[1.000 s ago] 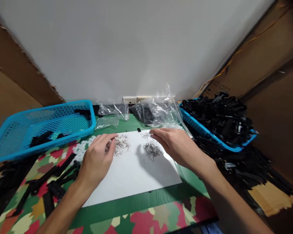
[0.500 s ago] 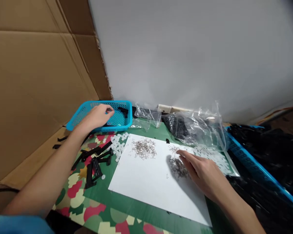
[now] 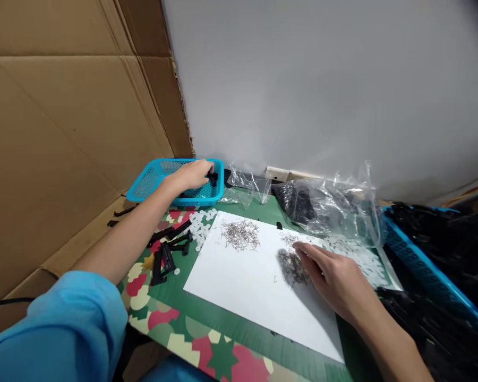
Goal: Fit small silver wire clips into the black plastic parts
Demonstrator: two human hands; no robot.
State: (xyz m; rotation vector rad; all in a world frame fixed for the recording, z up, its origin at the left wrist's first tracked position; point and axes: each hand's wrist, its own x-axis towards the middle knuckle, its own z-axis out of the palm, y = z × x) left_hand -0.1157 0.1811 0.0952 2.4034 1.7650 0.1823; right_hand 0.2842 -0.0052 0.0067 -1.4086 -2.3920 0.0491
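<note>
My left hand (image 3: 196, 174) reaches into the right end of a blue plastic basket (image 3: 199, 202), fingers curled over a black plastic part (image 3: 213, 178). The hand covers some of that part. Above a pile of tiny metal pieces, like springs or bent wires (image 3: 292, 268), hovers my right hand (image 3: 338, 276). Its thumb and fingertips are drawn together; whatever is between them is too small to make out. The pile lies on a white sheet (image 3: 239, 286), with a second pile of metal pieces (image 3: 241, 235) farther left.
Several black plastic parts (image 3: 168, 257) and small white discs (image 3: 201, 228) lie left of the sheet. Clear plastic bags (image 3: 334, 207) sit behind it, one with black contents. More small white pieces (image 3: 354, 254) and a blue crate of black parts (image 3: 434, 270) are at right. Cardboard (image 3: 63, 116) stands at left.
My left hand has moved right within the basket and down onto the black part. The right hand stays over the same pile. The whole view has shifted slightly.
</note>
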